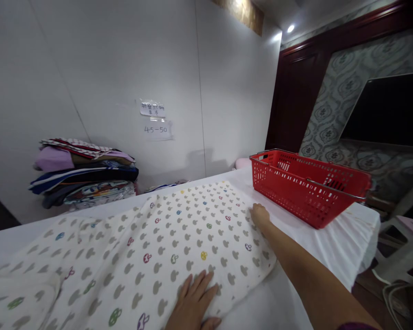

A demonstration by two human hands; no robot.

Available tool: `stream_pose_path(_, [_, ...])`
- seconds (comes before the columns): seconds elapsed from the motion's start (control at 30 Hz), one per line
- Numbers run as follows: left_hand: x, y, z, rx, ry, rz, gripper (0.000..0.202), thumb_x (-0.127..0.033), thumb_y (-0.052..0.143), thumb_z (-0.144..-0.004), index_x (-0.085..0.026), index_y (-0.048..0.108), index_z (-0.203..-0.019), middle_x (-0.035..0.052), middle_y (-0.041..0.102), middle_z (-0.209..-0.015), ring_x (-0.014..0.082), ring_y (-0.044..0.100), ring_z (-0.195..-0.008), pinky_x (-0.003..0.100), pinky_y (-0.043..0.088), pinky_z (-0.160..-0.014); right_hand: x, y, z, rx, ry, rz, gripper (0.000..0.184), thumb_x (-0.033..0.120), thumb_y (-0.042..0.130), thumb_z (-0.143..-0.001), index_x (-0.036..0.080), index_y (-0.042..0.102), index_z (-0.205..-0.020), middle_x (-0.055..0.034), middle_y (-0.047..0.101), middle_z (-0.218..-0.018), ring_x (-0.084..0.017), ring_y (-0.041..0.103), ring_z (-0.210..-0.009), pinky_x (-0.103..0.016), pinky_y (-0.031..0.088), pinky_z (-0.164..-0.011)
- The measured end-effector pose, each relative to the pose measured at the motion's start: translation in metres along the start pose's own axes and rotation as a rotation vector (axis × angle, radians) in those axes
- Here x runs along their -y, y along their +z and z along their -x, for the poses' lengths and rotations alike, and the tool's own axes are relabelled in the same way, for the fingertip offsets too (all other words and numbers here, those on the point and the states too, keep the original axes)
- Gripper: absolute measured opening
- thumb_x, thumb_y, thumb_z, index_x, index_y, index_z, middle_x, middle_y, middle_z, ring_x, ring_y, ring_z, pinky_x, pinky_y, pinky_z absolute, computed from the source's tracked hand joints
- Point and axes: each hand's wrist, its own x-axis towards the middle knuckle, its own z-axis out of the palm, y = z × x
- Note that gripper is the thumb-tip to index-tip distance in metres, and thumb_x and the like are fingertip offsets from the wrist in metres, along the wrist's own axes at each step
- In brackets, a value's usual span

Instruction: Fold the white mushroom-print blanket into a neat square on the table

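A white cloth (189, 238) printed with grey and coloured mushrooms lies spread over the white-covered table. Near the bottom middle, my left hand (194, 300) rests flat on it with the fingers apart. My right hand (260, 214) reaches out to the cloth's far right edge, its fingers curled closed on that edge; the fingertips are partly hidden. Some creases run across the left part of the cloth, and a folded-over layer (20, 298) shows at the lower left.
A red plastic basket (296, 192) with metal handles stands on the table right of my right hand. Behind the table's left side is a stack of folded clothes (86, 174) against a white wall. A light plastic stool (399, 247) is at the right.
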Motion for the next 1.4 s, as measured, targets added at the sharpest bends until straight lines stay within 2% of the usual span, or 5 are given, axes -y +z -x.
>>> stream_pose_path(0.17, [0.009,0.012,0.002,0.029,-0.034,0.044,0.053,-0.047,0.049,-0.082,-0.034,0.039,-0.132,0.0017,0.037,-0.141,0.0239,0.038,-0.126,0.042,0.034,-0.103,0.003,-0.006,-0.010,0.027,-0.025,-0.003,0.027,0.023,0.041,-0.088,0.013,0.060,-0.105,-0.0151,0.057,-0.110,-0.022,0.053,-0.103,-0.026,0.042,-0.077])
stream_pose_path(0.43, [0.004,0.008,-0.008,0.022,0.058,-0.104,0.061,-0.057,0.043,-0.082,-0.031,0.033,-0.136,0.0031,0.038,-0.140,0.0219,0.041,-0.124,0.037,0.034,-0.103,0.017,0.002,-0.038,0.066,0.027,-0.044,0.026,0.020,0.044,-0.085,0.012,0.063,-0.102,-0.0154,0.061,-0.105,-0.023,0.059,-0.095,-0.027,0.044,-0.072])
stream_pose_path(0.67, [0.009,0.009,-0.009,0.073,0.003,0.010,0.055,-0.055,0.046,-0.082,-0.033,0.040,-0.132,0.0017,0.040,-0.139,0.0224,0.042,-0.123,0.038,0.036,-0.102,0.016,0.011,-0.034,0.000,0.059,-0.069,0.029,0.011,0.037,-0.085,0.012,0.059,-0.105,-0.0143,0.060,-0.106,-0.021,0.057,-0.098,-0.026,0.042,-0.074])
stream_pose_path(1.03, [0.007,-0.004,-0.018,0.043,0.003,0.005,0.056,-0.051,0.049,-0.081,-0.029,0.040,-0.132,0.0035,0.041,-0.139,0.0241,0.040,-0.125,0.040,0.033,-0.104,0.010,0.009,-0.043,0.059,0.073,-0.044,0.027,0.023,0.043,-0.086,0.012,0.060,-0.104,-0.0158,0.061,-0.104,-0.024,0.058,-0.096,-0.028,0.044,-0.072])
stream_pose_path(1.4, [0.004,-0.013,-0.025,0.115,-0.026,0.018,0.052,-0.047,0.044,-0.085,-0.028,0.037,-0.133,0.0039,0.038,-0.140,0.0248,0.038,-0.127,0.046,0.036,-0.101,0.020,0.009,-0.035,0.030,0.093,-0.026,0.030,0.009,0.037,-0.085,0.010,0.055,-0.109,-0.0171,0.060,-0.106,-0.022,0.058,-0.099,-0.026,0.043,-0.074])
